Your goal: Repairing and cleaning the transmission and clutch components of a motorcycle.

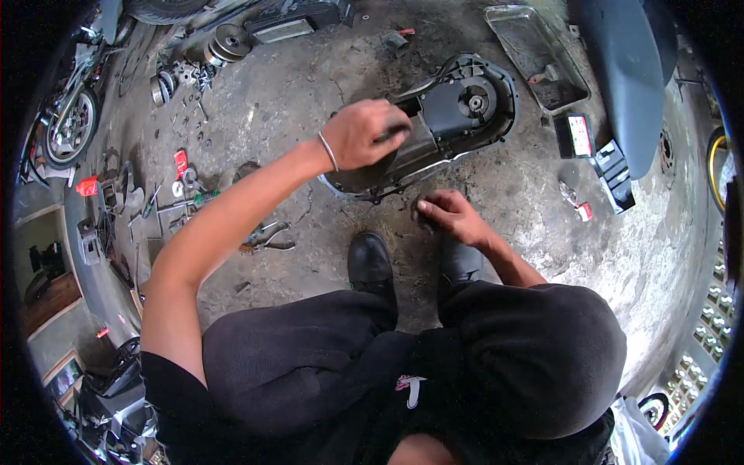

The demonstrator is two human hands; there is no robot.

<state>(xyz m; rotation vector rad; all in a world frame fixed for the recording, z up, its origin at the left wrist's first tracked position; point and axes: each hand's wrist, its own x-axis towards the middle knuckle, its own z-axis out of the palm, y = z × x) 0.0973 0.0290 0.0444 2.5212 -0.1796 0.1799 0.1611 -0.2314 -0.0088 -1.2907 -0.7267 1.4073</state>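
On the concrete floor in front of me lies a long, dark engine case cover (449, 110), with a round hub opening at its far right end. Over its near left part is my left hand (363, 133), fingers curled, a bracelet on the wrist. Something dark shows at those fingertips, too unclear to name. My right hand (456, 218) hovers just short of the cover's near edge, above my right shoe. Its thumb and fingers are closed together around a small dark thing that I cannot make out.
A metal tray (539, 58) holding a brush lies far right, near a motorcycle seat (632, 85) and a battery (574, 136). Pulley parts (227, 44) sit far left. Pliers (271, 237) and other tools lie on the left floor. A motorcycle wheel (71, 128) stands beyond.
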